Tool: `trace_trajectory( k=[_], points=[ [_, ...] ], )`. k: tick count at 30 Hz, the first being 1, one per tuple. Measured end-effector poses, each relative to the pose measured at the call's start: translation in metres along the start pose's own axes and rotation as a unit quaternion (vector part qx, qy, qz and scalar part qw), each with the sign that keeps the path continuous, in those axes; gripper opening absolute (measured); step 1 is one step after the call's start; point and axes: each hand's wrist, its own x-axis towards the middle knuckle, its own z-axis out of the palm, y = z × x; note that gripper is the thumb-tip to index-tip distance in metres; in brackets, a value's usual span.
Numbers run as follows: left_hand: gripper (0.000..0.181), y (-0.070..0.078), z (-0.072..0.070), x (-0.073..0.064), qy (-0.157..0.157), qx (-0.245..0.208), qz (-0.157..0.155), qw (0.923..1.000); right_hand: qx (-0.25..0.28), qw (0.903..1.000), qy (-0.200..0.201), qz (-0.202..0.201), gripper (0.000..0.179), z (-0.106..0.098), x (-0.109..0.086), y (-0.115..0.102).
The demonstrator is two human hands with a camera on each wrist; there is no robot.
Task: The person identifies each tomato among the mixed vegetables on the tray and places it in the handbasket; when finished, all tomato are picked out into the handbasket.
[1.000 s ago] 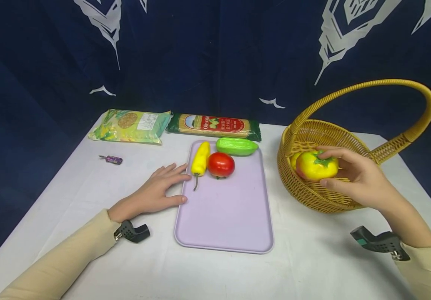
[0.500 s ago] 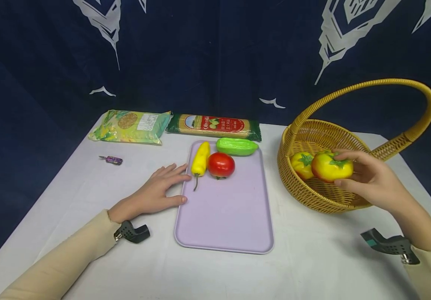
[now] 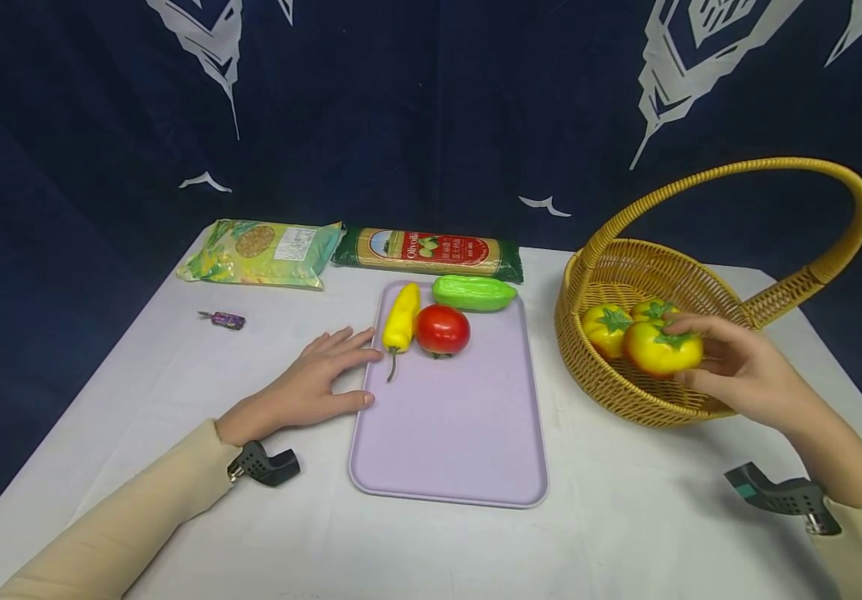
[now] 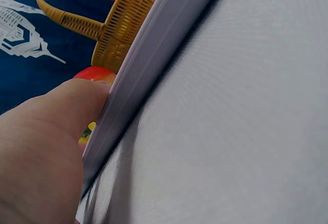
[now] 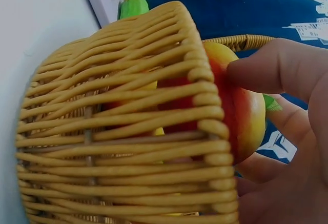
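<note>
My right hand (image 3: 749, 371) holds a yellow-red fruit with a green leafy top (image 3: 662, 350) between thumb and fingers, inside the wicker basket (image 3: 603, 400). Two similar fruits, a left one (image 3: 603, 332) and a back one (image 3: 652, 310), lie beside it. In the right wrist view the held fruit (image 5: 246, 116) shows above the basket's rim. With fingers spread out, my left hand (image 3: 307, 383) rests at the left edge of the lilac tray (image 3: 449, 442). On that tray lie a yellow pepper (image 3: 403, 317), a red tomato (image 3: 442, 330) and a green cucumber (image 3: 473, 293).
Behind the tray lie a pack of spaghetti (image 3: 431, 253) and a green-yellow bag (image 3: 258, 252). A small purple object (image 3: 224, 320) sits at the left. The basket's tall handle (image 3: 776, 167) arches over its opening. A dark blue curtain (image 3: 401, 125) hangs behind the table.
My right hand has carried the fruit to the right within the basket, then lowered it a little. The fruits under and behind it have come into view. My left hand has stayed put.
</note>
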Motion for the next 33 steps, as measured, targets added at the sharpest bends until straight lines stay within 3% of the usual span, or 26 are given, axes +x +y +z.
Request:
trace_trajectory(
  k=[14, 26, 33],
  points=[
    [0.058, 0.000, -0.001, 0.000, -0.003, 0.005, -0.004, 1.0000, -0.011, 0.9982, -0.058, 0.010, 0.062, 0.001, 0.001, 0.008],
    [0.059, -0.001, -0.001, 0.000, -0.004, 0.006, -0.001, 1.0000, -0.033, 0.9964, -0.078, 0.004, 0.058, 0.012, 0.013, 0.008],
    [0.059, 0.000, -0.001, 0.001, -0.002, 0.006, -0.001, 1.0000, -0.063, 0.9931, -0.090, 0.042, 0.053, 0.017, 0.022, 0.006]
  ],
)
